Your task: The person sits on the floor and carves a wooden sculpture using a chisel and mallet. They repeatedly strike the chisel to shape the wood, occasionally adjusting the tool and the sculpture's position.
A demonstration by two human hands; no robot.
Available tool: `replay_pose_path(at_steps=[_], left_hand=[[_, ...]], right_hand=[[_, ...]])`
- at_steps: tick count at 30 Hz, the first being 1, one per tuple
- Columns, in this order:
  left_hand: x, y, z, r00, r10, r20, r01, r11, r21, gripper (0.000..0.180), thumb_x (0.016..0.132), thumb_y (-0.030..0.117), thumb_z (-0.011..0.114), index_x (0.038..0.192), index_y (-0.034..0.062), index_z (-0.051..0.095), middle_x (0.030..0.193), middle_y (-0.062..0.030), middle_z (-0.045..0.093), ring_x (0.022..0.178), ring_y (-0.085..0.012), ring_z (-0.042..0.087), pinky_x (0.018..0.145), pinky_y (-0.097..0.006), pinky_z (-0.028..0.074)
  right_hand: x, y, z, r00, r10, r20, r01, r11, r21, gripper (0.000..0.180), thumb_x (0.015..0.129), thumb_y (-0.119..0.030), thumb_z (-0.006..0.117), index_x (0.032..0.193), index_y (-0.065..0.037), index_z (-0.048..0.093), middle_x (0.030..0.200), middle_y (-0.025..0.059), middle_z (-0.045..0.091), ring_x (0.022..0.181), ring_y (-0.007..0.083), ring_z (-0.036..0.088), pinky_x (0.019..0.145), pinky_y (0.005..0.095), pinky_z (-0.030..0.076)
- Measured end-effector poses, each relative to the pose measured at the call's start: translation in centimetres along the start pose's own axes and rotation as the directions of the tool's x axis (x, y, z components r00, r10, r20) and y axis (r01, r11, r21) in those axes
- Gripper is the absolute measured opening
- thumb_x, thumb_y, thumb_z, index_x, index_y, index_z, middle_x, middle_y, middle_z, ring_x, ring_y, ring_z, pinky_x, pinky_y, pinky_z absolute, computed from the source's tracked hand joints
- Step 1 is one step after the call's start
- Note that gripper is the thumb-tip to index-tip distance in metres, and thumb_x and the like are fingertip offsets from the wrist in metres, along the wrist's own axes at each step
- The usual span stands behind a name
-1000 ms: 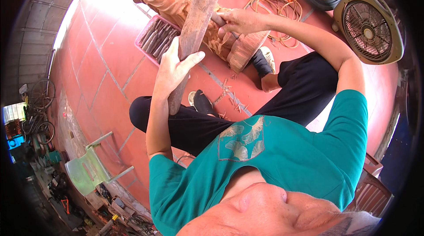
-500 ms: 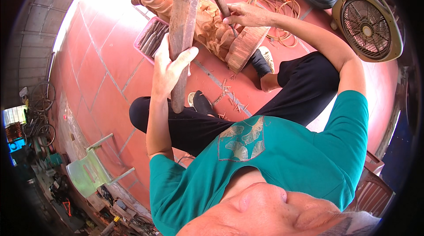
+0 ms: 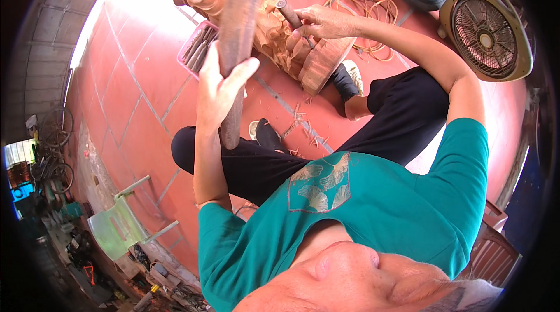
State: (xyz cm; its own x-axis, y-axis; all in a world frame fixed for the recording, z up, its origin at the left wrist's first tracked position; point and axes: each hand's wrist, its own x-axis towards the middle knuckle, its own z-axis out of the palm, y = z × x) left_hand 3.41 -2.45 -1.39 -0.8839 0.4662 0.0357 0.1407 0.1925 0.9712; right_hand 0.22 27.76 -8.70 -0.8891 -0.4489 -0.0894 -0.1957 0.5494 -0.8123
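In the head view, the person's left hand (image 3: 224, 87) grasps a long wooden bat (image 3: 238, 20), the thumb off to one side and the other fingers partly hidden; the bat's upper part is blurred. It looks stiff and fairly heavy, probably best held at the narrower part below its broad end. The right hand (image 3: 326, 22) pinches a chisel (image 3: 290, 15) by its round handle, its thin blade seeming to meet the carved wood (image 3: 280, 40) near the flat base. The carving lies on the red tiled floor (image 3: 143, 107) in front of the person, beside a pink basket (image 3: 189, 71). It looks solid and weighty; the thick base would likely bear a firm hold better than the thin, possibly fragile folds.
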Motion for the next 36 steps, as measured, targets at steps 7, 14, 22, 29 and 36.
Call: replay_pose_path(at_steps=[7,14,22,29,36], left_hand=[[0.7,-1.1,-0.1,0.988,-0.038,0.15,-0.028,0.909,0.416,0.048,0.089,0.028,0.075,0.12,-0.0011,0.052,0.079,-0.0085,0.064,0.057,-0.0157,0.061,0.054,-0.031,0.05],[-0.3,0.1,-0.8,0.998,0.008,0.067,-0.003,0.998,-0.068,0.044,0.09,0.025,0.074,0.121,0.0011,0.054,0.092,-0.0066,0.064,0.06,-0.0144,0.061,0.052,-0.027,0.049],[0.3,-1.3,0.2,0.989,-0.087,0.118,0.052,0.961,0.272,0.052,0.089,0.029,0.075,0.127,0.0006,0.055,0.082,-0.0044,0.062,0.057,-0.0088,0.055,0.051,-0.026,0.046],[0.1,-2.2,-0.5,0.992,-0.091,0.082,0.079,0.987,0.142,0.051,0.087,0.031,0.077,0.122,-0.0001,0.057,0.088,-0.006,0.063,0.069,-0.0121,0.059,0.056,-0.028,0.05],[0.2,-1.8,-0.3,0.985,-0.149,0.09,0.138,0.983,0.117,0.053,0.087,0.031,0.077,0.125,0.0008,0.057,0.088,-0.0057,0.063,0.067,-0.011,0.059,0.054,-0.026,0.049]], right_hand=[[0.3,-0.3,0.9,0.969,-0.243,-0.038,0.239,0.967,-0.088,0.031,0.091,-0.026,0.07,0.093,0.002,0.057,0.07,0.0158,0.058,0.066,0.0263,0.063,0.062,0.039,0.047],[0.8,0.8,1.2,0.97,-0.236,-0.058,0.227,0.966,-0.127,0.031,0.091,-0.027,0.07,0.09,0.001,0.058,0.072,0.0165,0.059,0.066,0.0286,0.061,0.063,0.041,0.046],[0.2,-0.5,0.6,1.0,0.007,0.024,-0.008,0.998,0.057,0.032,0.095,-0.028,0.068,0.099,0.002,0.06,0.075,0.0118,0.062,0.071,0.0194,0.064,0.064,0.0361,0.05],[0.6,1.4,-0.7,0.993,0.102,-0.053,-0.094,0.987,0.128,0.024,0.098,-0.022,0.064,0.114,-0.004,0.06,0.096,0.0047,0.064,0.085,0.0081,0.063,0.07,0.0263,0.059],[-1.0,2.6,-1.3,0.982,0.131,-0.133,-0.095,0.965,0.246,0.024,0.1,-0.023,0.064,0.116,-0.005,0.06,0.099,0.0011,0.065,0.09,0.0094,0.064,0.079,0.0266,0.059]])
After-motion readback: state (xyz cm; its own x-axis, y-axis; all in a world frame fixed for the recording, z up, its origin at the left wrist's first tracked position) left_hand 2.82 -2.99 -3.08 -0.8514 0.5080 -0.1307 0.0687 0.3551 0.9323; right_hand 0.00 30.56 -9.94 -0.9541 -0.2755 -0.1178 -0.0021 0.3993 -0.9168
